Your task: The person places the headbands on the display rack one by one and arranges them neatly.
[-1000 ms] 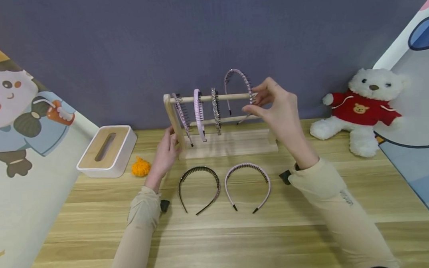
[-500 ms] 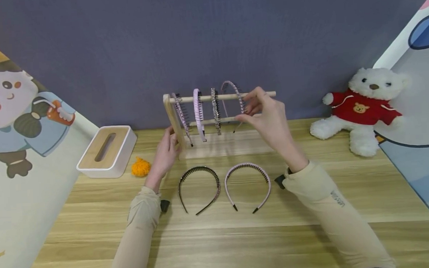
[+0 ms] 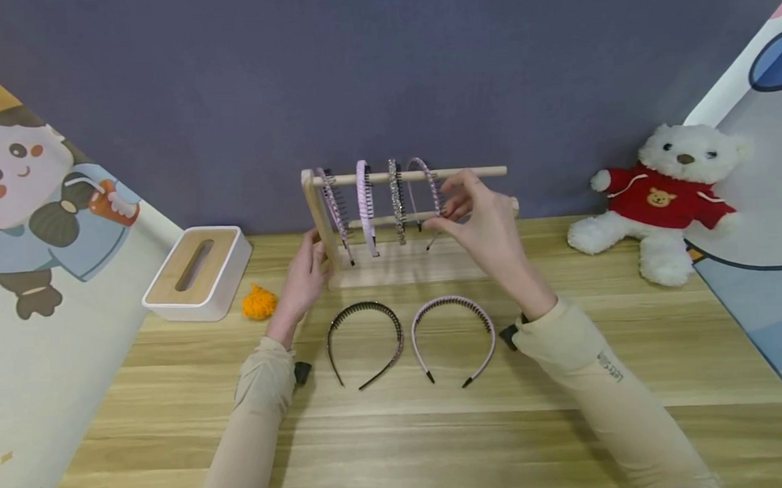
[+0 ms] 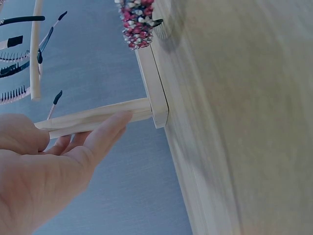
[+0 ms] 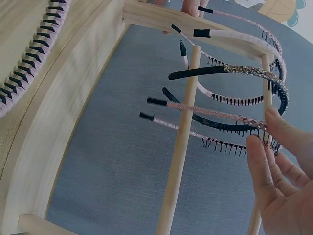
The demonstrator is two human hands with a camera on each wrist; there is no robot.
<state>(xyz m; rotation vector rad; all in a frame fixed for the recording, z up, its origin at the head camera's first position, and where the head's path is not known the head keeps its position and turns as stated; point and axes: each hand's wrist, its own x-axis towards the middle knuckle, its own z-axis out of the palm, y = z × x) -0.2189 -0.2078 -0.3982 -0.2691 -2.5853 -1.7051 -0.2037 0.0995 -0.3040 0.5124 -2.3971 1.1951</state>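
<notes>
A wooden headband rack with two crossbars stands at the back of the table. On it hang a thin pinkish headband at the left, a wide lavender headband and a glittery silver headband. My right hand pinches a pink beaded headband at its side; it straddles the bars right of the silver one. My left hand holds the rack's left upright, thumb and fingers along it. In front lie a dark headband and a light pink headband.
A white tissue box with a wooden lid stands at the left, an orange fuzzy ball beside it. At the right sits a white teddy bear in a red sweater. A dark blue-grey panel rises behind the rack.
My right hand has moved left and down, bringing the pink beaded headband from the bar's right end closer to the silver one. My left hand stays at the upright.
</notes>
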